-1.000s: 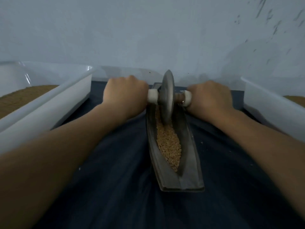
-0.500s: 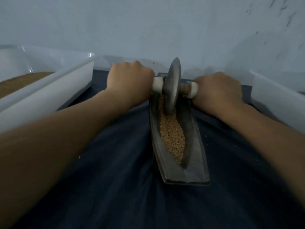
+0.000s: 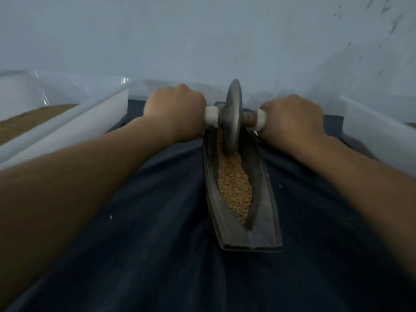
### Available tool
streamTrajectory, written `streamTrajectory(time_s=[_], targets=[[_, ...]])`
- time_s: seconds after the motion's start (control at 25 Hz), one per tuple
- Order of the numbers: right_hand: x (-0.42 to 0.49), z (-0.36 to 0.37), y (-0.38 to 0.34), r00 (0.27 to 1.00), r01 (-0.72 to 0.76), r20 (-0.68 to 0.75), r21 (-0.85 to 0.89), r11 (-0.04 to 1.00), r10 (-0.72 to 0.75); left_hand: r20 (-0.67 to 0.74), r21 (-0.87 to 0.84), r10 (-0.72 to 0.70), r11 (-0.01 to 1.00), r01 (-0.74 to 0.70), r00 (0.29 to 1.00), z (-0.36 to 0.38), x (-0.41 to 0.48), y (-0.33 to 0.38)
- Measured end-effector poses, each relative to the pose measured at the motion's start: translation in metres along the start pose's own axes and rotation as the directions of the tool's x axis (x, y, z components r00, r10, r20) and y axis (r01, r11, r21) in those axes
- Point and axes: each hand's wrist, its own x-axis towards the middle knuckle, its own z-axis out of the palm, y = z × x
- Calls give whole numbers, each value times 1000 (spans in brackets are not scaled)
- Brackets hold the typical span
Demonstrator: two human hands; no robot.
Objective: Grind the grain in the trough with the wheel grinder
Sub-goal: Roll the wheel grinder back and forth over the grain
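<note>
A dark, boat-shaped metal trough [image 3: 265, 212] lies lengthwise on a dark blue cloth, holding tan grain [image 3: 235, 188]. A grey metal wheel grinder [image 3: 234, 118] stands upright in the trough's far end, its rim down in the grain. My left hand [image 3: 175, 109] grips the white handle on the wheel's left side. My right hand [image 3: 292, 118] grips the white handle on the right. Both fists hide most of the handles; only the inner ends show.
A white plastic tub [image 3: 67, 122] with brown grain inside stands at the left. Another white tub [image 3: 378, 131] stands at the right edge. A pale wall rises just behind the trough. The dark blue cloth [image 3: 157, 244] covers the surface; a few stray grains lie on it.
The wheel and both hands have stayed at the trough's far end. The view has shifted a little, so the trough now sits slightly further right in the frame.
</note>
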Motion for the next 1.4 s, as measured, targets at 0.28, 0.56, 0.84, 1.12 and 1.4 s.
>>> streamTrajectory(time_s=[0.28,0.56,0.84,1.12,1.4], targets=[[-60,2,28,919,326,-225,-30,945,-325,-131,-38,161,985,-167,978,-7,-69,-15],[8,6,-2,999,38,-25,-26,999,-39,-21,11,-8,1000,8,1000,3,1,1],[-62,7,31,936,289,-190,-64,955,-297,-138,-51,186,980,-194,973,-8,-66,-16],[2,12,2,999,-9,37,99,995,5,-5,64,35,997,-35,999,-10,5,9],[-74,17,39,935,250,-262,11,968,-238,-213,82,222,975,-209,952,-16,-65,-9]])
